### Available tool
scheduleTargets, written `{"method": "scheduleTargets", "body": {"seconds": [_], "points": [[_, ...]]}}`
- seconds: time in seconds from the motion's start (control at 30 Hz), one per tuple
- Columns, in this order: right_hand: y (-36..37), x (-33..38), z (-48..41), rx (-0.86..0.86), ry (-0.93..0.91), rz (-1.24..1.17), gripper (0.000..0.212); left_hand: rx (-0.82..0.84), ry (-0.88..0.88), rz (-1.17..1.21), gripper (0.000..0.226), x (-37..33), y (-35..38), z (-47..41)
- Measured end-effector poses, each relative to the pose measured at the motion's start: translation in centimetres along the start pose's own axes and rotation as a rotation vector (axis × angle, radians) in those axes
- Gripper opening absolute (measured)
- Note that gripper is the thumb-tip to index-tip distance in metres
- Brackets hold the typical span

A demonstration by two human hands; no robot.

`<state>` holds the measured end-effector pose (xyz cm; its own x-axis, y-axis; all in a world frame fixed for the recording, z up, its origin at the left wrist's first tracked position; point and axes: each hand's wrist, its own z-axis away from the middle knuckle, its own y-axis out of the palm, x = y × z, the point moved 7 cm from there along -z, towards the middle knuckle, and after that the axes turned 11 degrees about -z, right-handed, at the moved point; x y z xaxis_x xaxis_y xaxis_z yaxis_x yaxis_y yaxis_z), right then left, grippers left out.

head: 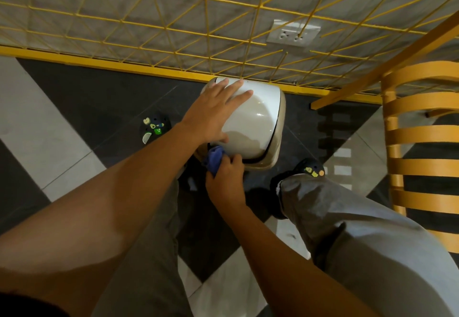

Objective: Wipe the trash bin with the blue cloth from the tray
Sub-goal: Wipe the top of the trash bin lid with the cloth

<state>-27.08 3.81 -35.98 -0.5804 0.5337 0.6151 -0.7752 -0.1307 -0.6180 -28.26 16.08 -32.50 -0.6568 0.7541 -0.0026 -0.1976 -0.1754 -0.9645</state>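
Note:
A white trash bin (258,123) with a domed lid stands on the floor against a yellow wire grid. My left hand (213,110) lies flat on the lid with the fingers spread and straight. My right hand (224,177) grips a bunched blue cloth (213,160) and holds it against the bin's near left edge, just under the lid. Part of the cloth is hidden by my fingers. No tray is in view.
A yellow wire grid (223,18) backs the bin, with a wall socket (293,32) behind it. A yellow slatted chair (422,143) stands at the right. My shoes (155,128) and grey trouser legs (347,217) flank the bin on the black and white tiled floor (49,143).

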Motion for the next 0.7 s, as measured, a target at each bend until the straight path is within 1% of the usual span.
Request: {"method": "scheduleTargets", "body": {"seconds": [0.07,0.13,0.17,0.23,0.3,0.33,0.43,0.57,0.63,0.7], "points": [[-0.3,-0.6,0.0,-0.004,0.003,-0.041,0.037,-0.001,0.006,0.001,0.112,0.0,0.0,0.0],[-1.2,-2.3,0.1,-0.053,0.048,-0.069,0.036,-0.006,0.013,0.008,0.112,0.1,0.0,0.0],[-2.0,-3.3,0.3,-0.101,0.094,-0.081,0.035,-0.008,0.016,0.013,0.112,0.0,0.1,0.0],[-3.7,-4.9,0.9,-0.243,0.195,-0.192,0.035,-0.001,0.023,0.026,0.113,0.1,0.1,0.0],[-4.7,-5.4,1.4,-0.379,0.243,-0.283,0.038,0.013,0.028,0.040,0.114,0.1,0.0,0.0],[-4.9,-5.3,1.6,-0.408,0.254,-0.292,0.040,0.021,0.031,0.043,0.114,0.1,0.0,0.0],[-3.9,-5.2,1.1,-0.377,0.275,-0.236,0.039,0.033,0.033,0.043,0.112,0.0,-0.3,0.0],[-3.1,-4.4,-0.9,-0.246,0.285,-0.137,0.032,0.012,0.018,0.027,0.107,-0.1,-0.2,0.0],[-2.9,-3.7,-1.6,-0.162,0.237,-0.099,0.033,-0.013,0.008,0.022,0.105,-0.2,-0.1,-0.1],[-2.7,-3.0,-1.6,-0.092,0.161,-0.133,0.032,-0.024,0.003,0.025,0.104,-0.3,0.0,-0.1]]}}
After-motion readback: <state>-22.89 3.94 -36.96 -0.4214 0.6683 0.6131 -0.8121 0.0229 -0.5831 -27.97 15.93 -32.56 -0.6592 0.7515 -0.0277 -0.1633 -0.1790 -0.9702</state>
